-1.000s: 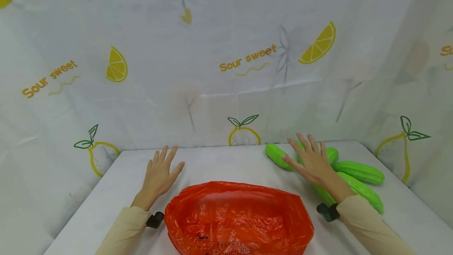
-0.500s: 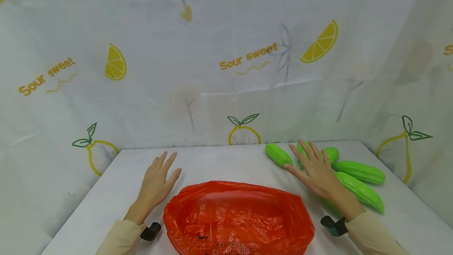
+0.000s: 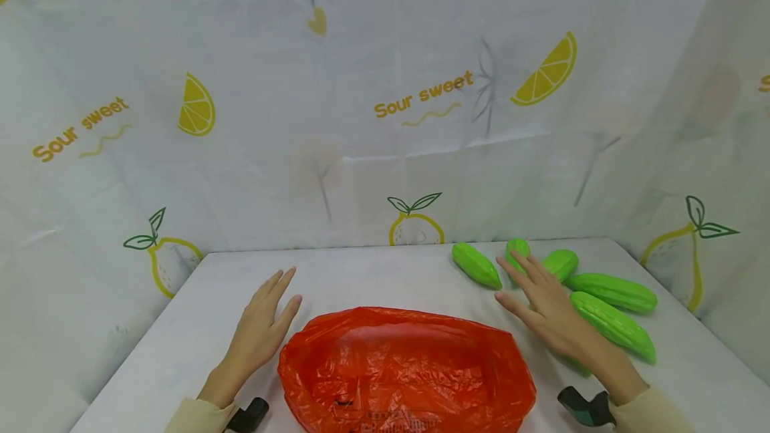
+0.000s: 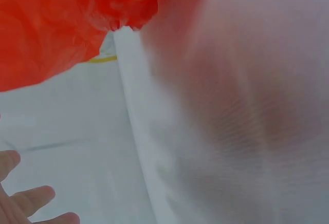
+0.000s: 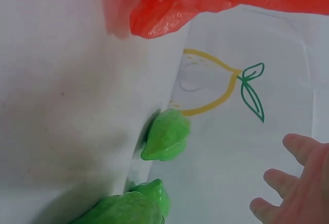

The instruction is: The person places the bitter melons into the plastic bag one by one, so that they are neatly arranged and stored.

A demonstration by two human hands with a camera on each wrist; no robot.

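Hands (image 3: 255, 326) (image 3: 549, 318) (both) farther from the printed backdrop (image 3: 259, 192) than before.

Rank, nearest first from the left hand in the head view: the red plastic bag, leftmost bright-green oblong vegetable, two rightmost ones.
1. Red plastic bag: just right of the left hand.
2. Leftmost green vegetable: back, right of centre.
3. Two rightmost vegetables: far right; too close to call.

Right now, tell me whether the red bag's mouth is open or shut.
Open. In the head view, the red bag is spread apart at the mouth, showing its inside; the near edge is out of frame.
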